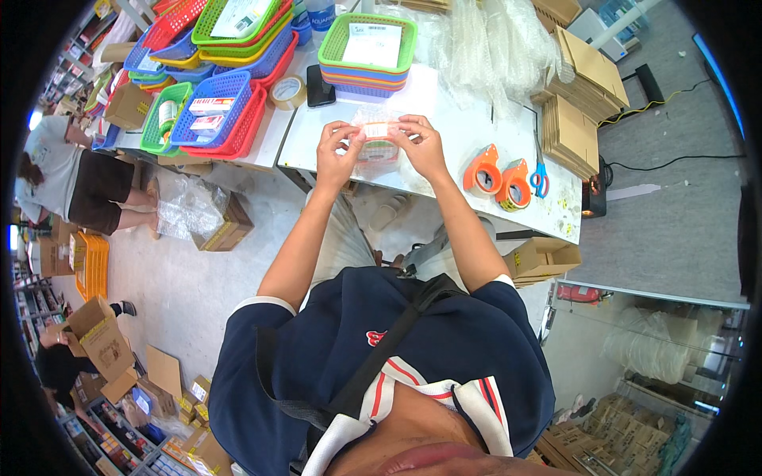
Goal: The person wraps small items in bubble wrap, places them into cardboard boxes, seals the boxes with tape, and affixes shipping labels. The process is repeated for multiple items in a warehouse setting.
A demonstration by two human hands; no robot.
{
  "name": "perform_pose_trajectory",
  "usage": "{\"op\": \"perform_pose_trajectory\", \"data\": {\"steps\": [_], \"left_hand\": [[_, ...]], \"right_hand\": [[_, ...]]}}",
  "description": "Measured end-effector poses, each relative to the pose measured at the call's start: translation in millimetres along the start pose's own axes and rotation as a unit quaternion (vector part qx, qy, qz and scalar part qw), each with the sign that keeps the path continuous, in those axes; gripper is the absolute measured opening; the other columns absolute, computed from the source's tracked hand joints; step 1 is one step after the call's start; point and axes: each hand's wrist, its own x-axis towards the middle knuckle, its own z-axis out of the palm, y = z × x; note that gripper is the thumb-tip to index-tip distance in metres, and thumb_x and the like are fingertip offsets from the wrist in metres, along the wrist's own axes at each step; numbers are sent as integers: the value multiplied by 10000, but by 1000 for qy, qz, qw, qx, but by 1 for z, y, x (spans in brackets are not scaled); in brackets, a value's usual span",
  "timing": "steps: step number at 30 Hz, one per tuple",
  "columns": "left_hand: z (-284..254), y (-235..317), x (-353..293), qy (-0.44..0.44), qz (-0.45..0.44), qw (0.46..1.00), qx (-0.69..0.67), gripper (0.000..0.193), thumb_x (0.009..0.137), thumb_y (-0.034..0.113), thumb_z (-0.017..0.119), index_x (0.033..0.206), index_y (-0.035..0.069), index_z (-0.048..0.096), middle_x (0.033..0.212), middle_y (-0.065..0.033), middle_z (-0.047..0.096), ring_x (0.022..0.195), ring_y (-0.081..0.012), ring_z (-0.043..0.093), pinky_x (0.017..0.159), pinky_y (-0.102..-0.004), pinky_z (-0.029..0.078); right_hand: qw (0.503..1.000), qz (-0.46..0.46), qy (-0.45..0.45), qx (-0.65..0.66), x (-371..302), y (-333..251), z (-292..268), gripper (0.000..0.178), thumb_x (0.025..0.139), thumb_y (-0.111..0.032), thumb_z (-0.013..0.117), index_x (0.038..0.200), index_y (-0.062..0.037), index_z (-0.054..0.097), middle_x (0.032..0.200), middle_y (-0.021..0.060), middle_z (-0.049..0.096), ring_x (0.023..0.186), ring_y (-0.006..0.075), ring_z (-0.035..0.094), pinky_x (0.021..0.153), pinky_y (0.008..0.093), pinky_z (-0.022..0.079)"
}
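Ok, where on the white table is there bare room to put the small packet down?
Bare patches on the white table: between the right hand and the orange tape dispensers, and between the black phone and the left hand. The back edge is crowded with the green basket stack and bubble wrap; flat cardboard stacks fill the right end.

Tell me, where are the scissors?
In the head view, the scissors lie on the white table at the person's right, just beside the two orange tape dispensers and below the stack of flat cardboard.
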Motion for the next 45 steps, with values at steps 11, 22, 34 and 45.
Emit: {"op": "perform_pose_trajectory", "data": {"steps": [11,22,34,45], "left_hand": [[-2,-14,25,-44,-129,991,1,419,808,128,763,1198,46,636,1128,-98,619,873,-164,630,719,-304,537],[1,-47,63,-212,-147,957,-132,454,839,-2,667,1289,17,616,1177,-66,638,951,-128,606,843,-282,509],[-12,-41,49,-161,212,952,153,233,842,146,789,1061,68,775,1125,-103,668,1106,-287,613,921,-387,512],[-13,-11,37,-231,262,905,243,443,819,162,795,1254,139,713,1087,-100,587,1065,-303,545,937,-411,481]], "right_hand": [[972,145,6,182,19,-5,5,339,845,-81,730,1178,-26,697,1196,100,653,760,97,590,629,247,468],[938,239,-138,212,60,34,2,283,892,-38,661,1161,-80,738,828,-23,680,630,45,506,564,225,403],[987,-98,-89,-92,27,26,-9,254,900,-118,724,1148,-87,772,1191,115,706,830,178,682,783,305,556],[978,-122,-35,-166,-10,20,-1,266,903,-150,729,1167,-152,762,1293,99,635,832,197,677,728,309,557]]}}
